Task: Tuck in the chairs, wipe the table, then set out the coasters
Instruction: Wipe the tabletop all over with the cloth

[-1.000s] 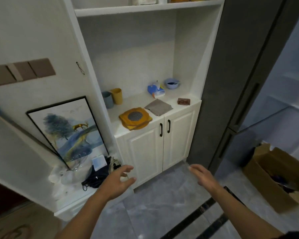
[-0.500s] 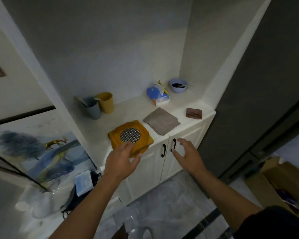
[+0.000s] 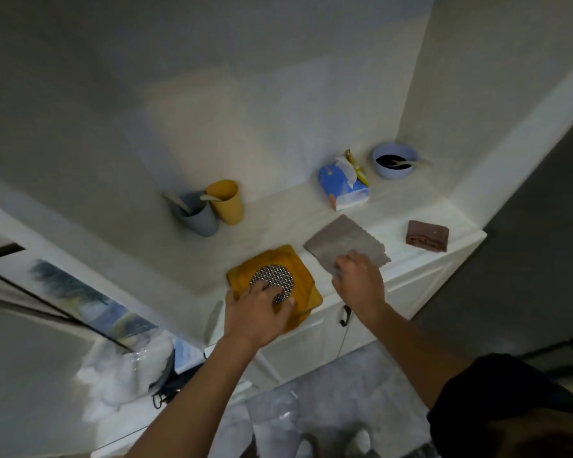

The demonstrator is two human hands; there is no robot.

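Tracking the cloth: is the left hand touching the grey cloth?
No, the left hand rests on the yellow coasters; the right hand touches the grey cloth.

Left hand [image 3: 257, 314] hides the near edge of the coasters [image 3: 298, 276] at the counter [image 3: 278, 219] front. Right hand [image 3: 358, 285] fingers blur over the cloth [image 3: 341, 241], grip unreadable. Bowl [image 3: 394, 173] contents too dark; painting [image 3: 90, 302] blurred, cut off left.
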